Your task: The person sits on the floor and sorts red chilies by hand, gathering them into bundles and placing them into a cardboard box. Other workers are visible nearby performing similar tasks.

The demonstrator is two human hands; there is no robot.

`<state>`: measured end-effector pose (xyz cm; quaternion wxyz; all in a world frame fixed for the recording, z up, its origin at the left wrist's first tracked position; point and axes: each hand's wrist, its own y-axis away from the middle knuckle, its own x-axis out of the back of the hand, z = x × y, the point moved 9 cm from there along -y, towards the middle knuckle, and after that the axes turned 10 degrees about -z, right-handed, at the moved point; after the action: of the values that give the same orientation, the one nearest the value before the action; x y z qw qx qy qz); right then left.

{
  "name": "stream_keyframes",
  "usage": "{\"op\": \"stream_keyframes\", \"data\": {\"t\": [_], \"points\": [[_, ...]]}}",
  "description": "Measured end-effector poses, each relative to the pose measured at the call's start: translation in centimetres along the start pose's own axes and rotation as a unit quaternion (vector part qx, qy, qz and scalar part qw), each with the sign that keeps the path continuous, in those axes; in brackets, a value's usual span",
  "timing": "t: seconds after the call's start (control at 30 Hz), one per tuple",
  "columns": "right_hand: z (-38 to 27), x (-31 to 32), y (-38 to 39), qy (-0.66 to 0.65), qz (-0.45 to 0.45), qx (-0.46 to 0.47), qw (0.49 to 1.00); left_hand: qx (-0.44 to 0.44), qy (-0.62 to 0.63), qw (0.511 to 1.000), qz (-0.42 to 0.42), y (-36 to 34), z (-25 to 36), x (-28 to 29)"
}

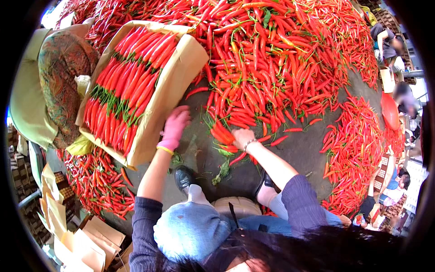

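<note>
My left hand (175,127), in a pink glove with a yellow band at the wrist, is beside the paper-lined box (174,97). Its fingers are stretched out and nothing shows in them. Rows of red chili peppers (118,109) lie side by side in that box, their green stems meeting in bands. At the near edge of a large heap of chili peppers (272,81), my bare right hand (244,138) wears a bracelet. Its fingers are closed on a small bunch of red chili peppers (221,134); the fingertips are partly hidden.
Smaller pepper piles lie at the right (355,149) and lower left (97,181). Brown paper sheets (102,235) stand at the lower left. A person in patterned cloth (65,77) is beyond the box. Green leaf scraps (222,171) lie on the dark floor (199,147) between my feet.
</note>
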<state>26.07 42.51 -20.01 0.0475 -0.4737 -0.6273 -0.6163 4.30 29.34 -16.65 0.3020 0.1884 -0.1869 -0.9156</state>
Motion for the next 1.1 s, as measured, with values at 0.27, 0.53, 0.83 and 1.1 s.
{"op": "stream_keyframes", "data": {"t": [0.27, 0.53, 0.83, 1.1], "points": [[1.2, -0.1, 3.4, -0.179, 0.018, 0.111, 0.977, 0.049, -0.571, 0.818, -0.054, -10.2, -4.5, -5.0], [-1.9, 1.8, -2.7, -0.159, 0.110, -0.041, 0.980, -0.019, -0.490, 0.871, 0.025, 2.2, 0.3, -0.4], [1.9, 0.1, -1.4, -0.251, -0.135, 0.015, 0.959, -0.012, -0.724, 0.651, -0.226, 5.0, -7.6, -9.3], [11.1, -2.4, 6.9, -0.705, 0.062, 0.111, 0.698, -0.152, -0.644, 0.723, -0.197, 7.0, -2.8, -10.3]]}}
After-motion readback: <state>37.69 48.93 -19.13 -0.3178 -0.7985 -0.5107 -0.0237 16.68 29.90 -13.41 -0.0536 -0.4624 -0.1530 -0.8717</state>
